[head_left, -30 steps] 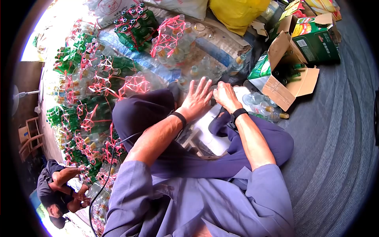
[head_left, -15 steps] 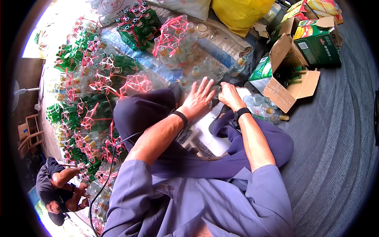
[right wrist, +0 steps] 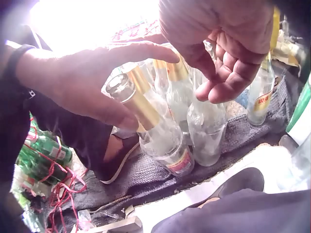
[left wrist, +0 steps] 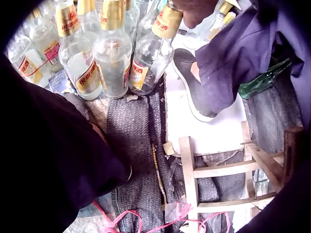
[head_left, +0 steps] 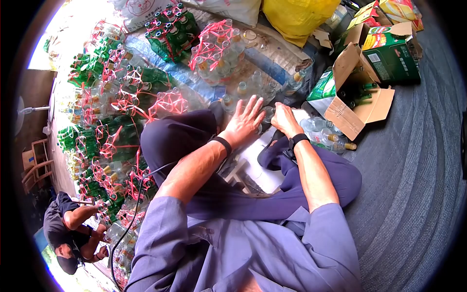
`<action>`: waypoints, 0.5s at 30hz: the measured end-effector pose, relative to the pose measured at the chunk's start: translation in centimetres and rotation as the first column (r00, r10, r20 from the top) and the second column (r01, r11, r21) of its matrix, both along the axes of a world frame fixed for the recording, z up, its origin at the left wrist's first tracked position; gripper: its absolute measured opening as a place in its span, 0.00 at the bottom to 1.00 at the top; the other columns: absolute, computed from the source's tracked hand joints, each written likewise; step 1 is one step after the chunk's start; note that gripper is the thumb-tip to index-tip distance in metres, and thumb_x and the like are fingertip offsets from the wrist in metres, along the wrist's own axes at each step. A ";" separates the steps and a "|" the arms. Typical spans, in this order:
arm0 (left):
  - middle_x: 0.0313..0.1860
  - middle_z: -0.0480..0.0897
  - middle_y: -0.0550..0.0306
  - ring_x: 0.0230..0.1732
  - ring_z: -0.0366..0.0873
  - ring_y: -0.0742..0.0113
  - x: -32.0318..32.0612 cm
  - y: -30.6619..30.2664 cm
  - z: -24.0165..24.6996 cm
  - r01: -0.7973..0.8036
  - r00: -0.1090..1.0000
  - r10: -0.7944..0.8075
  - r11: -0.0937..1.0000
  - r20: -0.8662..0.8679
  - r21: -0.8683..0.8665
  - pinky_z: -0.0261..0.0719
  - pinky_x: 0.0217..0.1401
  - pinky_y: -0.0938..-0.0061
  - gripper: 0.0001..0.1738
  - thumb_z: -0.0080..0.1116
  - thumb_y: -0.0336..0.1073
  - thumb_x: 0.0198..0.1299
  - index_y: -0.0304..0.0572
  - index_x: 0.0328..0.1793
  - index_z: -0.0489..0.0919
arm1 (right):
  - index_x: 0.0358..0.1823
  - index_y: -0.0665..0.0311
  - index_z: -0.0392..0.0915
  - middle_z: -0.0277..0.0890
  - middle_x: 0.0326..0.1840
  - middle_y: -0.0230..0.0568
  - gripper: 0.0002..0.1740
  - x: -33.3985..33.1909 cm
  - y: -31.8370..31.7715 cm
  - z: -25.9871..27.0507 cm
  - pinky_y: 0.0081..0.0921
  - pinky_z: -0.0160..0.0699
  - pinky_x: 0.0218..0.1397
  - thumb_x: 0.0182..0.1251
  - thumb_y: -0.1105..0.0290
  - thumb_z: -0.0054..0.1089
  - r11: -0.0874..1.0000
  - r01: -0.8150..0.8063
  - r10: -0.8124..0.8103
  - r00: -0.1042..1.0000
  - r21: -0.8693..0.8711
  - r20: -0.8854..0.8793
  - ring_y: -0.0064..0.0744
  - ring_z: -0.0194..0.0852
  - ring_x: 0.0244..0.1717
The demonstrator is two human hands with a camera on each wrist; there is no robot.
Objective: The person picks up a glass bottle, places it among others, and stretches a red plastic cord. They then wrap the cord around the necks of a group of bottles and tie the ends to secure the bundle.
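My left hand (head_left: 242,120) spreads its fingers over a group of clear glass bottles with gold necks. In the right wrist view, its thumb and forefinger reach to either side of one gold-necked bottle (right wrist: 163,138). My right hand (head_left: 287,120) is just to the right with fingers curled, close to the neck of the group's rightmost bottle (left wrist: 150,58). In the right wrist view the curled fingers (right wrist: 223,90) overlap the top of a clear bottle (right wrist: 206,133). I cannot tell whether they pinch anything.
Bundles of green bottles (head_left: 172,36) and clear bottles (head_left: 216,53), tied with pink string, fill the left and back. Several loose bottles (head_left: 328,134) lie right. A cardboard box (head_left: 335,95) holds green bottles. A wooden stool frame (left wrist: 218,170) is between my legs; another person (head_left: 73,228) sits left.
My right hand has shifted slightly to the right, away from the left hand, uncovering a bottle top between them. The left hand has barely moved. The other person's arms have moved slightly.
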State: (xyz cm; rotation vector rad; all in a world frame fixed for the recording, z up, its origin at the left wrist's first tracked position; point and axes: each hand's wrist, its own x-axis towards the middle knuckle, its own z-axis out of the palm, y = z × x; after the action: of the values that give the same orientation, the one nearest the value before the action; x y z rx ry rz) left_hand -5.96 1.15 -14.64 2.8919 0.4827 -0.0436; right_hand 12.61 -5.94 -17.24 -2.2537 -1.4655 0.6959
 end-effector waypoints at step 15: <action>0.81 0.45 0.41 0.83 0.35 0.46 0.1 0.1 -0.3 0.003 1.000 -0.003 1.000 0.005 0.003 0.35 0.78 0.38 0.49 0.66 0.58 0.49 0.44 0.74 0.64 | 0.33 0.77 0.79 0.77 0.40 0.71 0.11 0.6 -0.1 0.2 0.50 0.77 0.53 0.53 0.78 0.49 0.996 0.003 -0.002 1.000 -0.092 0.013 0.66 0.78 0.47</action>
State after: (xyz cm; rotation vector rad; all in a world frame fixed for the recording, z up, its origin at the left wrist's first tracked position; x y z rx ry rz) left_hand -5.88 1.22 -14.97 2.8949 0.4777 -0.0362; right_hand 13.24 -6.05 -17.07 -2.3323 -1.4642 0.7652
